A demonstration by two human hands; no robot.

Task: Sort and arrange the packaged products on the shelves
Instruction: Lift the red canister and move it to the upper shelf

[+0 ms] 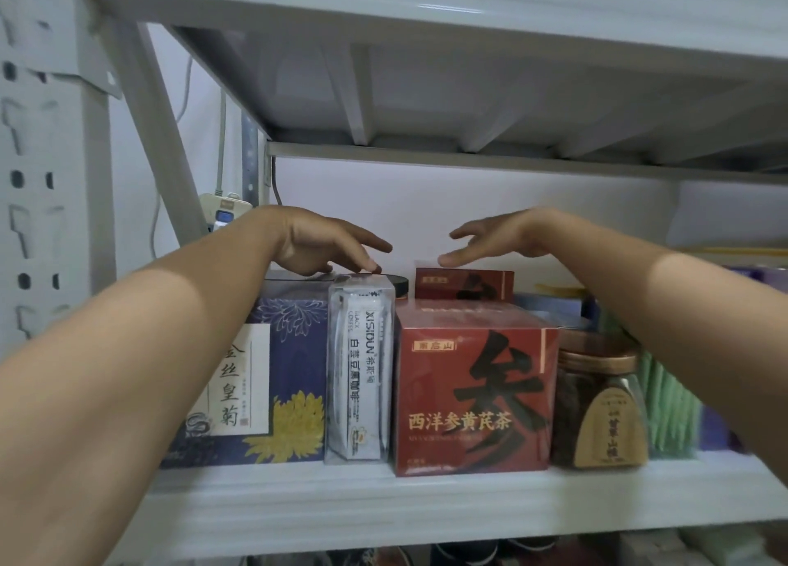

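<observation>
**Red cardboard in the back row looks like the next pick**

Left hand is stretched in over the front row, fingers straight and relaxed, gripping nothing. Its fingertips lie at the top edge of the clear sachet pack; whether they touch it or the black lid just behind cannot be told. Right hand mirrors it, flat, loose and empty, hovering just above the small red box that stands behind the large red box.

With both hands converging there, the step in hand looks like fetching or straightening a back-row item. The next move would call for dropping the wrists, setting thumb and fingers on either side of the small box, and lifting it straight up. That way it clears the carton in front without tipping the narrow pack beside it.

Outward along the shelf, a pale painted deck:
- **Large red box:** a glossy, film-wrapped cube with bold black brushwork.
- **Sachet pack:** to its left, a tall thin sleeve of clear plastic, probably light and easy to topple.
- **Navy box:** further left, matte card with a yellow chrysanthemum.
- **Jar:** right of the red cube, clear-walled with dark contents, a ribbed bronze cap and a gold label.
- **Green sachets:** beyond the jar, packed upright.

Overhead, the upper shelf shows its ribbed underside
</observation>
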